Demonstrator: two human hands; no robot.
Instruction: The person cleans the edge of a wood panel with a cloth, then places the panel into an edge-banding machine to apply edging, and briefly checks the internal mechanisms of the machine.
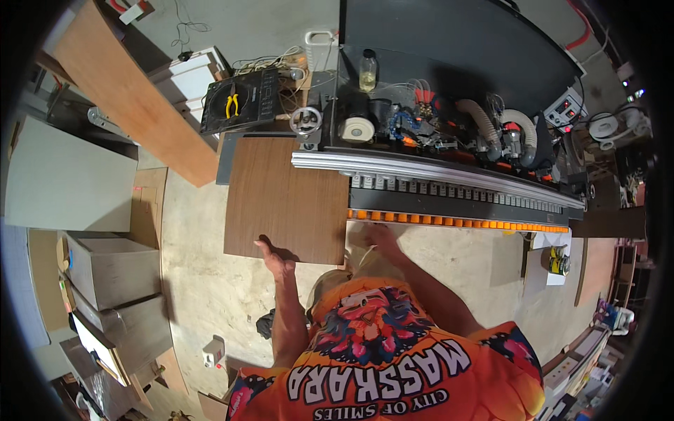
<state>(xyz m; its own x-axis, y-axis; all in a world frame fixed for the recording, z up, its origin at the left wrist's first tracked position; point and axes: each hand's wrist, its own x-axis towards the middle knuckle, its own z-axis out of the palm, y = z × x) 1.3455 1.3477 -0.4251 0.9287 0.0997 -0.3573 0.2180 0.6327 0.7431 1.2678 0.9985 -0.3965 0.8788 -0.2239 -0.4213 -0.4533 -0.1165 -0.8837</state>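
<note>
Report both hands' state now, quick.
Left hand: at brown board's near edge, fingers hidden; grip can't be told.
Right hand: by orange strip, partly hidden; open or closed can't be told.

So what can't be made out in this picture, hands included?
All in the head view:
- Left hand: its fingers, apart from the thumb, are hidden by the brown board, so its grip is unclear.
- Right hand: its fingertips are lost in shade by the machine's orange strip.
- Black cover: its upper left corner is cut off by the top edge.
- Far-right clutter: too small and dark.
</note>
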